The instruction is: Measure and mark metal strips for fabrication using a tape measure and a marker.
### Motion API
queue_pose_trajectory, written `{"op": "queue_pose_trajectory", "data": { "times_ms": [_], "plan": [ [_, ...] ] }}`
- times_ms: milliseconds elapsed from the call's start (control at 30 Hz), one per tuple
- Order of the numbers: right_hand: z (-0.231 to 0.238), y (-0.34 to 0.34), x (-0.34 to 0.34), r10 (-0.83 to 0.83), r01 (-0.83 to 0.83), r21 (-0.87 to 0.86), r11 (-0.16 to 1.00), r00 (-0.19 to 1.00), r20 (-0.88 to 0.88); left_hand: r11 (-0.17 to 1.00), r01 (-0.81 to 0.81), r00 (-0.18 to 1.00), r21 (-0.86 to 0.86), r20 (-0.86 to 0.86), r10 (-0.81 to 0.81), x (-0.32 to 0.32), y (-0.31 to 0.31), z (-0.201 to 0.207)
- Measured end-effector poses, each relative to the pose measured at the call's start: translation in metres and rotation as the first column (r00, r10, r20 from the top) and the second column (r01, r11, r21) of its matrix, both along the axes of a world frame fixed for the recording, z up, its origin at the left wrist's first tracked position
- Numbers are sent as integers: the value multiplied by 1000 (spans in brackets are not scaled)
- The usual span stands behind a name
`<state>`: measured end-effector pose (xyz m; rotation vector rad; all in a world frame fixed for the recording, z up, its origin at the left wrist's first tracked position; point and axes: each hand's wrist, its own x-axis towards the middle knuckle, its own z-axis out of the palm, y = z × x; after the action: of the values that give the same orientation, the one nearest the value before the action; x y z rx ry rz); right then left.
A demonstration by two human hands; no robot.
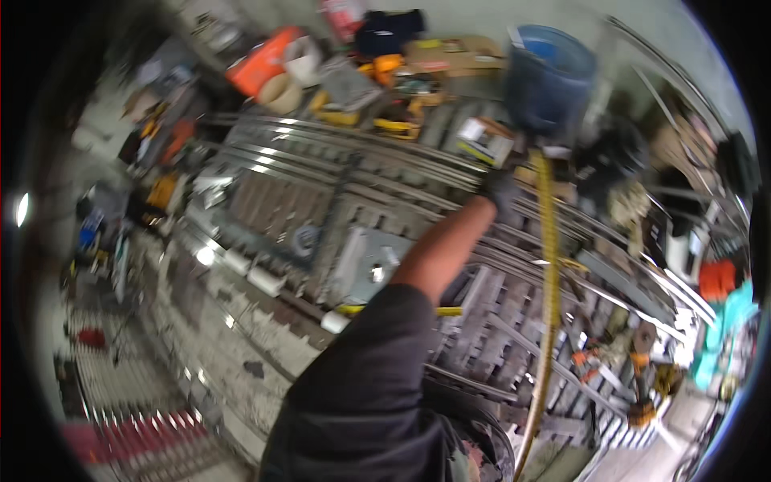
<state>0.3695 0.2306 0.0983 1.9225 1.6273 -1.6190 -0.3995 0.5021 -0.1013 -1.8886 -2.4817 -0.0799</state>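
Observation:
My left hand point(501, 191), in a dark glove, reaches out over the metal bars with its arm stretched and bare below a dark short sleeve. Motion blur smears its fingers, so I cannot tell whether they grip anything. Just to its right runs a long yellow tape measure blade point(548, 265), from the lower edge up toward a small box with a white and yellow-green side point(485, 141). Long shiny metal bars point(321, 138) lie beneath the hand. My right hand is out of view.
A blue barrel point(550, 80) stands at the back, beside a cardboard box point(454, 58) and yellow-and-black tools point(399, 127). A slatted metal rack point(482, 341) carries the bars and a grey plate point(371, 261). Tools and scraps clutter the right side, near a teal cloth point(719, 337).

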Motion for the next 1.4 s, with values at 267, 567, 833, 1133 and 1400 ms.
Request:
{"op": "queue_pose_trajectory", "data": {
  "times_ms": [267, 567, 833, 1133, 1400],
  "plan": [
    [-7, 29, -13, 137, -137, 0, 991, 990, 42, 991, -101, 991, -92, -103, 91, -6, 9, -30],
    [-4, 42, -12, 202, -201, -18, 979, 978, 46, 994, -24, 999, 104, 45, 19, -17, 0, -57],
    [-4, 47, -32, 291, -291, -23, 957, 949, 118, 963, -56, 972, 264, 235, -8, -26, -27, -58],
    [27, 44, -53, 199, -183, -96, 978, 962, 188, 935, -319, 673, 154, 732, 109, -26, -50, -61],
    [39, 25, -49, 63, -41, -130, 991, 983, 175, 987, 128, 984, 102, -135, -114, -43, -43, -39]
  ]
}}
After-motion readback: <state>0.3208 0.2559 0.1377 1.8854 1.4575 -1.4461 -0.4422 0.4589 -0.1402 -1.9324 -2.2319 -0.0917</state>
